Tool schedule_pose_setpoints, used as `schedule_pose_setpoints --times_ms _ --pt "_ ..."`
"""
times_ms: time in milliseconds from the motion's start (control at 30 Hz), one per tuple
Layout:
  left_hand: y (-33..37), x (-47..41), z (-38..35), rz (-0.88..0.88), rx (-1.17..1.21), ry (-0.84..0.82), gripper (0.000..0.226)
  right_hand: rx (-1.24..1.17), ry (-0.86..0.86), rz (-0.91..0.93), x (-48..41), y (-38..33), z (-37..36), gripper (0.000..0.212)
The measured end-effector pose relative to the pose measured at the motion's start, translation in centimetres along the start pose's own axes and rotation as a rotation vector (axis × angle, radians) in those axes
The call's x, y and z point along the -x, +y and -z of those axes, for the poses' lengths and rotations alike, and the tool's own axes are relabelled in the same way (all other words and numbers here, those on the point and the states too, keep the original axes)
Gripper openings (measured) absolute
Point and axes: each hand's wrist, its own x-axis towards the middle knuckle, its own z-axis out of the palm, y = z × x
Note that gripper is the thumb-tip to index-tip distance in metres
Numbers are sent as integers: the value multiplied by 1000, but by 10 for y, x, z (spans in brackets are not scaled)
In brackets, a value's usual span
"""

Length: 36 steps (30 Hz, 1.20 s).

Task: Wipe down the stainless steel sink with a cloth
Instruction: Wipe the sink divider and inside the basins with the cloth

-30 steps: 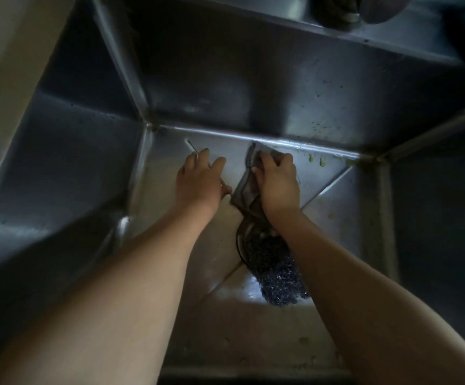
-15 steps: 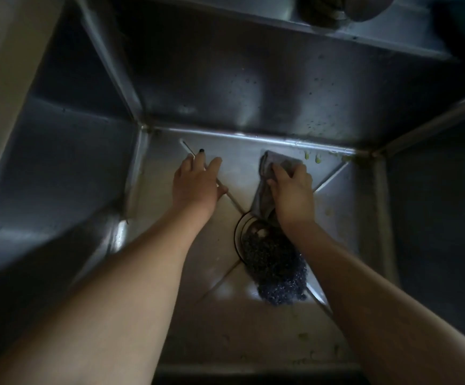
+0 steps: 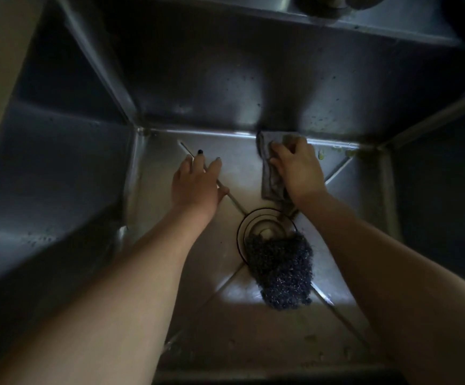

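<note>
Now the cloth [image 3: 271, 176] is gripped under curled fingers of the right hand [image 3: 298, 170] at the far seam of the sink [image 3: 225, 79], the left hand [image 3: 195, 184] is laid flat and empty alongside, and green scraps [image 3: 321, 154] just right of the knuckles may be smeared by so bunched a wad.

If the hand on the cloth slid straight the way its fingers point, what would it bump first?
Probably the sink's back wall; the right hand and its cloth sit close to it.

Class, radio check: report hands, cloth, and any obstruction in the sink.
Left hand open, flat on sink floor. Right hand grips cloth at back edge. Scouring pad lies partly over drain.
</note>
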Motion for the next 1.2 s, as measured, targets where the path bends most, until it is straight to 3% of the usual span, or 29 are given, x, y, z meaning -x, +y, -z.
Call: schedule_pose_setpoints --times_ms 100,367,533,700,800,967,1033,1167,1200 --pt "0 -1 1 0 -9 -10 57 31 -87 -4 4 16 9 33" --pt "1 -2 1 14 -34 -27 55 -112 -23 -186 62 15 2 34" --pt "1 -1 1 6 -32 -25 55 -324 74 -309 55 -8 -12 17" --pt "0 0 -1 4 -41 -26 56 -118 86 -102 31 -7 -15 20" --pt "-2 -1 -2 -1 -45 -24 57 -62 130 -78 17 0 -11 24" --pt "-2 -2 -3 -2 -47 -29 56 -192 89 -199 20 13 3 20" --pt "-3 -2 -2 1 -44 -29 56 -188 51 -192 31 21 2 29" --pt "-2 0 -2 -3 -56 -27 56 -378 141 -413 50 30 3 20" --pt "-1 1 -1 -2 -61 -25 57 -337 144 -390 55 29 -1 18"
